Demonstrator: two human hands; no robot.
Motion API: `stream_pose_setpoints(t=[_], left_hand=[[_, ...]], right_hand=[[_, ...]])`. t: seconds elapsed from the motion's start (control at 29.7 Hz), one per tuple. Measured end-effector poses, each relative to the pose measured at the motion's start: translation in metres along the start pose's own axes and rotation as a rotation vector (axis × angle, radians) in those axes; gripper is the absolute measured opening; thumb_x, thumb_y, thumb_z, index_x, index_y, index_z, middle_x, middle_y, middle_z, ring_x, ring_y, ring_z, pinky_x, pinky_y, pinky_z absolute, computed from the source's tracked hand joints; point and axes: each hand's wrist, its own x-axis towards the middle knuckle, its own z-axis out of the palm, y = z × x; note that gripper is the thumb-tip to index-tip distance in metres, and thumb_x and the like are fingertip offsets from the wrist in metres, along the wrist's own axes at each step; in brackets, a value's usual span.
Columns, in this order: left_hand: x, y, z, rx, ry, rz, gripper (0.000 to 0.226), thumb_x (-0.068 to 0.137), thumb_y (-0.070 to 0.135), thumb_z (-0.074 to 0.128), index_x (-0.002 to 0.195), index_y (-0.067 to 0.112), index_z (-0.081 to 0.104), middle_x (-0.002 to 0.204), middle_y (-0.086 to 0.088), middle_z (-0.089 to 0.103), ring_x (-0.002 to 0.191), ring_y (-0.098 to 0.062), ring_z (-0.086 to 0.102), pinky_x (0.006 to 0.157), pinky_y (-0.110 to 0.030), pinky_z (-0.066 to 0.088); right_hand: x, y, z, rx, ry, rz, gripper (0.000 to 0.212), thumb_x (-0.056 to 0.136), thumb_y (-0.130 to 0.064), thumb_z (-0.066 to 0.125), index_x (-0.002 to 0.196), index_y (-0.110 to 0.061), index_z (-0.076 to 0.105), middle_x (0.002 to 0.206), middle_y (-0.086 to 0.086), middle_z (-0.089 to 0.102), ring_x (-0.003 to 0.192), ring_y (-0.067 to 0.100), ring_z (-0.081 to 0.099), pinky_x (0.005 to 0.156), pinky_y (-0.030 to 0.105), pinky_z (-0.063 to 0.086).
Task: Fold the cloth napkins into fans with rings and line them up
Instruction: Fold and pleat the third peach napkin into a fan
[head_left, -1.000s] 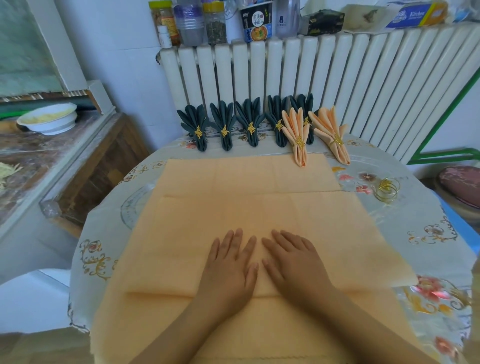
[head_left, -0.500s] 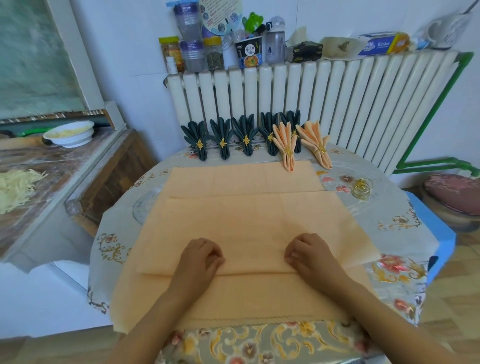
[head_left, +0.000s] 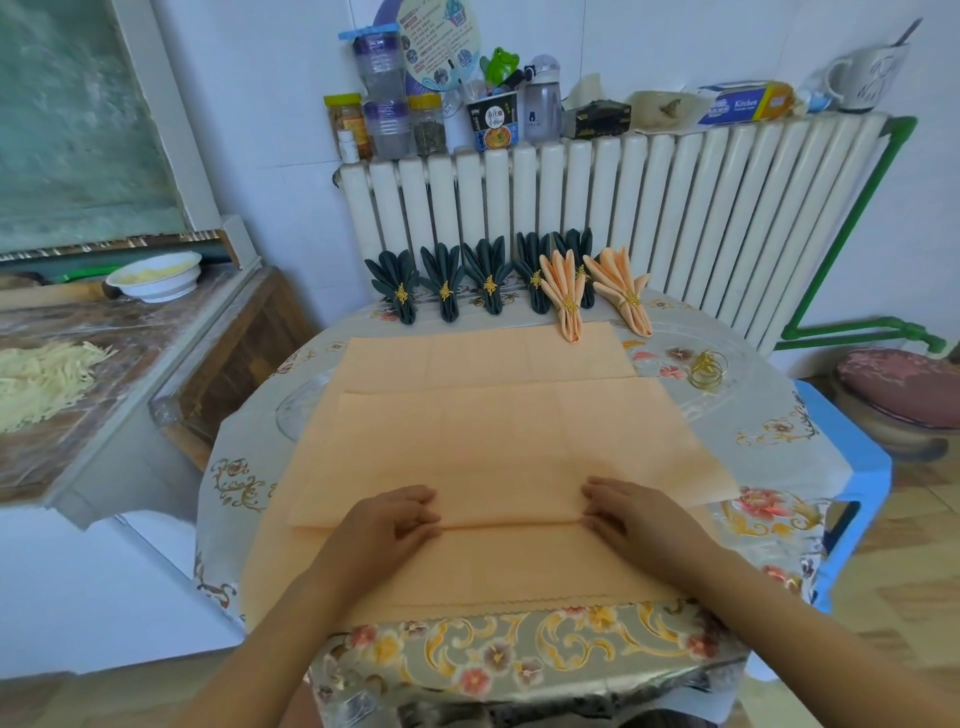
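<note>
Pleating: both hands work the near fold of the flat peach cloth napkin (head_left: 493, 447) spread mid-surface.
Left grip: left hand (head_left: 387, 525) curled, fingers pinching the fold edge.
Right grip: right hand (head_left: 641, 514) curled, pinching the same edge, well apart from the left.
Done: five dark green fan-folded napkins (head_left: 488, 278) and two peach fan-folded napkins (head_left: 592, 291), each ringed in gold, in a row along the far edge by the white ribbed radiator (head_left: 623, 208).
Left: this napkin barely started; loose gold wire rings (head_left: 706, 370) wait right of it.
Judgement: late in the task.
</note>
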Motion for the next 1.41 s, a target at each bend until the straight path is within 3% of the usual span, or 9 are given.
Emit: stream_pose_setpoints(t=[0.1,0.27,0.44,0.74,0.94,1.04,1.15,1.25,1.41], left_hand=[[-0.001,0.004,0.004,0.162,0.046,0.139,0.033,0.088,0.042,0.054,0.083,0.015,0.074,0.110,0.001,0.070,0.103,-0.008,0.065,0.089,-0.018,0.049],[-0.002,0.011,0.001,0.220,0.135,0.221,0.034,0.090,0.040,0.050,0.083,0.014,0.070,0.098,0.004,0.070,0.082,-0.009,0.067,0.069,-0.022,0.052],[-0.024,0.027,0.004,0.176,0.172,0.226,0.030,0.089,0.042,0.050,0.077,0.019,0.066,0.109,0.008,0.067,0.063,0.000,0.058,0.059,-0.018,0.048],[-0.051,0.041,0.011,0.228,0.129,0.266,0.022,0.085,0.041,0.054,0.071,0.026,0.063,0.102,0.016,0.068,0.061,0.002,0.058,0.053,-0.011,0.043],[-0.035,0.055,0.008,0.233,0.090,0.118,0.042,0.085,0.048,0.037,0.083,0.022,0.069,0.086,0.013,0.064,0.077,-0.006,0.058,0.063,-0.016,0.041],[-0.017,0.058,0.016,0.329,0.069,0.078,0.055,0.080,0.050,0.032,0.104,0.020,0.070,0.105,0.002,0.066,0.097,-0.021,0.063,0.081,-0.033,0.049],[-0.011,0.061,0.027,0.451,-0.213,-0.077,0.089,0.070,0.066,0.003,0.148,0.032,0.030,0.157,-0.004,0.022,0.146,-0.025,0.017,0.118,-0.040,0.013],[-0.013,0.062,0.030,0.503,-0.331,-0.118,0.088,0.067,0.068,-0.013,0.150,0.040,-0.003,0.161,0.001,-0.011,0.147,-0.018,-0.013,0.118,-0.037,-0.009],[-0.009,0.054,0.026,0.511,-0.346,-0.214,0.066,0.092,0.065,0.009,0.151,0.039,-0.004,0.160,0.006,-0.012,0.146,-0.014,-0.014,0.118,-0.040,-0.009]], right_hand=[[0.003,-0.005,-0.003,-0.097,-0.060,0.038,0.030,0.099,-0.032,0.042,0.109,-0.011,0.062,0.124,0.004,0.062,0.122,0.019,0.051,0.099,0.031,0.041],[0.003,-0.007,-0.006,-0.161,-0.036,0.057,0.033,0.101,-0.031,0.038,0.112,-0.011,0.061,0.119,0.004,0.063,0.113,0.020,0.056,0.092,0.034,0.042],[-0.022,-0.007,-0.010,-0.196,0.143,-0.003,0.039,0.090,-0.037,0.039,0.086,-0.015,0.071,0.090,-0.001,0.074,0.089,0.019,0.070,0.067,0.031,0.058],[-0.057,-0.010,-0.008,-0.161,0.108,-0.029,0.031,0.087,-0.037,0.043,0.081,-0.020,0.068,0.093,-0.007,0.074,0.094,0.013,0.069,0.071,0.029,0.058],[-0.035,-0.031,-0.010,-0.298,0.138,0.127,0.036,0.083,-0.046,0.039,0.064,-0.024,0.059,0.055,-0.006,0.057,0.051,0.013,0.056,0.045,0.024,0.040],[-0.010,-0.051,0.002,-0.302,0.080,0.145,0.036,0.082,-0.044,0.038,0.076,-0.021,0.065,0.070,-0.004,0.061,0.065,0.020,0.059,0.056,0.032,0.048],[0.014,-0.072,0.018,-0.204,-0.006,0.130,0.033,0.090,-0.040,0.044,0.107,-0.018,0.062,0.104,0.003,0.059,0.097,0.026,0.053,0.083,0.037,0.046],[0.036,-0.091,0.031,-0.119,-0.002,0.107,0.034,0.095,-0.033,0.040,0.123,-0.020,0.055,0.121,0.003,0.052,0.111,0.024,0.044,0.094,0.034,0.037],[0.042,-0.100,0.047,-0.097,-0.036,0.203,0.050,0.093,-0.043,0.022,0.138,-0.027,0.038,0.134,0.000,0.039,0.123,0.022,0.033,0.103,0.033,0.024]])
